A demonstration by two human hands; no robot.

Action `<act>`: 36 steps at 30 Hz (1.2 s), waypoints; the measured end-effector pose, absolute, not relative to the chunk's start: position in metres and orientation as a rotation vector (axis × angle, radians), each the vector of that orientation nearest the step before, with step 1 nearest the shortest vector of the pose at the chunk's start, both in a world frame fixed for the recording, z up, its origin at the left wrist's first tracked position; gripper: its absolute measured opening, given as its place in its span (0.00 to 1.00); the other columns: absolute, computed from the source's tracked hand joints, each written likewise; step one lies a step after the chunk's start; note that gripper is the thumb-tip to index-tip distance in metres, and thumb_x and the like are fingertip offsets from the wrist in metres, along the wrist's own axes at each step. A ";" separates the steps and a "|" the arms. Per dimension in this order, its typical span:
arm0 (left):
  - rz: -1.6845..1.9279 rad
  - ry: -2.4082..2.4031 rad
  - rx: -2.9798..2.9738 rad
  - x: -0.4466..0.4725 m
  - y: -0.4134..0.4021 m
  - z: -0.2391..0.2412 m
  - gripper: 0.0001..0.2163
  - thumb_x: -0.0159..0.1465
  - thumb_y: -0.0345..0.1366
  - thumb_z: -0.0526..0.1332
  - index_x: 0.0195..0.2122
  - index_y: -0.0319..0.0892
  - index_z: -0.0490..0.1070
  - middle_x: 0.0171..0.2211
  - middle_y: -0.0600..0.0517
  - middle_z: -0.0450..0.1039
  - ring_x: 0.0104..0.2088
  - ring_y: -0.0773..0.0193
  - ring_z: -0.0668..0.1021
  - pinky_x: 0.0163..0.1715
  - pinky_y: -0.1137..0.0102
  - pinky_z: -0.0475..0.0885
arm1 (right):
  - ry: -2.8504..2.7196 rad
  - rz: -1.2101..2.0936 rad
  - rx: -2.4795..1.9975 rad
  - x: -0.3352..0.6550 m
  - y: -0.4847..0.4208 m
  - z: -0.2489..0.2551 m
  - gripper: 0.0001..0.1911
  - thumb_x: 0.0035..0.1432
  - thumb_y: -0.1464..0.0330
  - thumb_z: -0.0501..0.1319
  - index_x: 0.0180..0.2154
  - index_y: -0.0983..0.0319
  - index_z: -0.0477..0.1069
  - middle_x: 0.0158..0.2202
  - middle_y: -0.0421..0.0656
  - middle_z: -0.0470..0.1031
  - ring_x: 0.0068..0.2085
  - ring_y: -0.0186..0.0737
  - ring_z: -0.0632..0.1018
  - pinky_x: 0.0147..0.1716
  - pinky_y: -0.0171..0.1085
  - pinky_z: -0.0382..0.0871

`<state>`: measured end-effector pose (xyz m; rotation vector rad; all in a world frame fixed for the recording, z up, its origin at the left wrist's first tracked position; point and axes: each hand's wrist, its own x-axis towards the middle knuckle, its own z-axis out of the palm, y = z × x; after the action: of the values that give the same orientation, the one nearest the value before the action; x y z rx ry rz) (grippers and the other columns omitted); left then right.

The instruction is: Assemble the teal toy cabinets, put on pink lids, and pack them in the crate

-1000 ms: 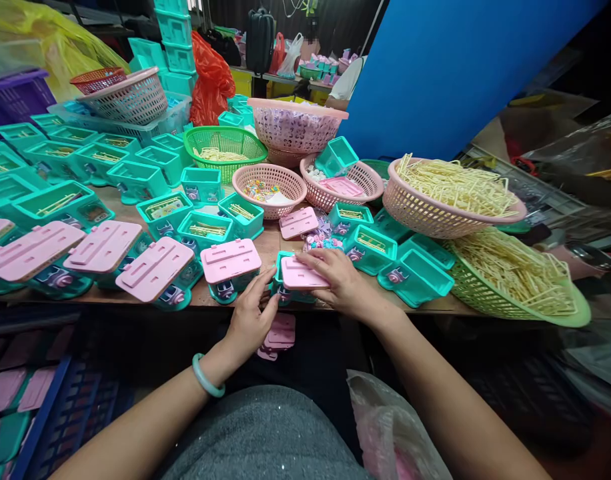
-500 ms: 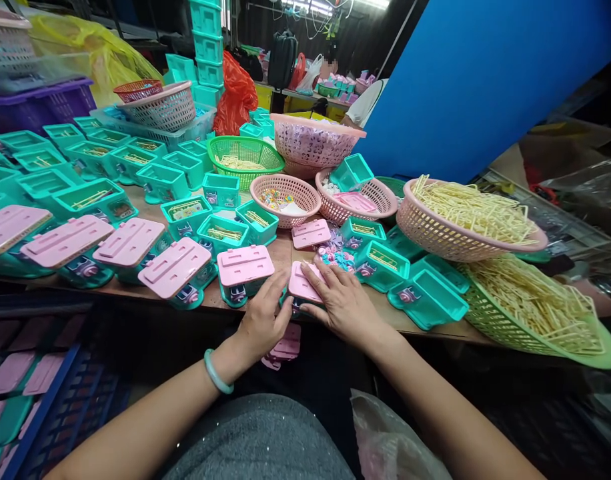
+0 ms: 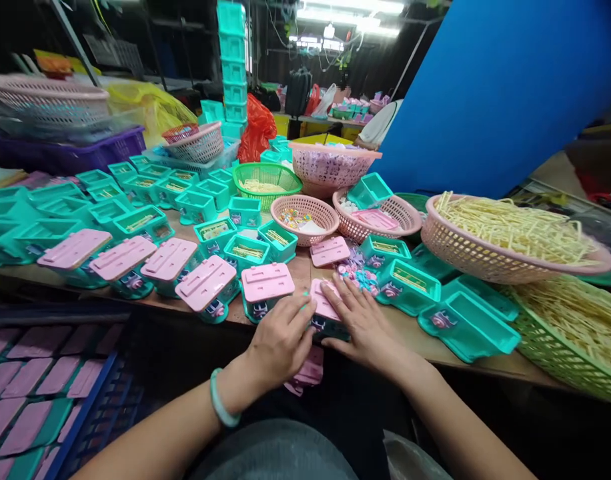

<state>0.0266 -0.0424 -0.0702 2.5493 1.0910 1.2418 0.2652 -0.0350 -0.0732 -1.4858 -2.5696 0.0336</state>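
Observation:
At the table edge in front of me sits a teal toy box with a pink lid (image 3: 324, 301). My right hand (image 3: 368, 327) lies over this lid, fingers stretched out and spread. My left hand (image 3: 283, 337) is at the lid's left edge, its fingers curled together and the thumb against them. A tiny teal speck shows by its fingertips, and what they hold, if anything, is hidden. Just left stands another box with a pink lid (image 3: 268, 281). Beyond my right hand lies a pile of small blue and pink pieces (image 3: 358, 277), beside a loose pink lid (image 3: 330, 251).
Several lidded boxes (image 3: 208, 283) line the front edge leftward; open teal boxes (image 3: 409, 283) with yellow sticks stand around. Baskets (image 3: 305, 217) fill the back. Yellow sticks (image 3: 515, 227) heap at right. A blue crate (image 3: 93, 407) of boxes is lower left. A person's sleeve (image 3: 385, 123) shows behind.
The view has swung, so everything sits lower and further right. My left fingers have curled in more at the lid's left edge. My right hand stays on the lid.

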 end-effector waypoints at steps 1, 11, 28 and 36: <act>1.272 1.120 2.532 0.016 -0.037 -0.061 0.20 0.70 0.28 0.57 0.63 0.40 0.67 0.56 0.39 0.77 0.57 0.50 0.78 0.57 0.52 0.77 | -2.548 0.034 -1.469 0.266 -0.033 -0.071 0.56 0.59 0.51 0.69 0.75 0.47 0.36 0.78 0.52 0.44 0.76 0.64 0.49 0.68 0.71 0.53; 0.832 1.605 2.598 -0.043 0.054 -0.022 0.08 0.66 0.32 0.63 0.45 0.41 0.79 0.50 0.41 0.79 0.51 0.47 0.79 0.54 0.51 0.75 | -2.499 0.210 -1.364 0.176 0.087 -0.004 0.12 0.66 0.74 0.59 0.49 0.60 0.77 0.50 0.51 0.77 0.52 0.48 0.80 0.52 0.44 0.75; 0.831 1.679 2.682 -0.029 0.018 -0.085 0.25 0.66 0.44 0.67 0.61 0.39 0.68 0.56 0.37 0.74 0.56 0.41 0.75 0.55 0.48 0.73 | -2.398 0.498 -1.484 0.218 0.107 -0.020 0.04 0.59 0.67 0.67 0.35 0.59 0.74 0.43 0.44 0.73 0.42 0.43 0.77 0.45 0.41 0.70; 1.128 1.539 2.786 0.015 0.012 -0.066 0.09 0.70 0.32 0.59 0.48 0.36 0.74 0.52 0.36 0.77 0.53 0.42 0.76 0.58 0.45 0.70 | -1.960 0.815 -1.319 0.252 0.101 -0.017 0.17 0.60 0.52 0.61 0.38 0.58 0.66 0.39 0.41 0.73 0.37 0.39 0.77 0.38 0.41 0.76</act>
<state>0.0152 0.0118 -0.0656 2.7857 1.5392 1.1278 0.2525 0.1008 -0.0169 -1.3188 -1.9598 0.8153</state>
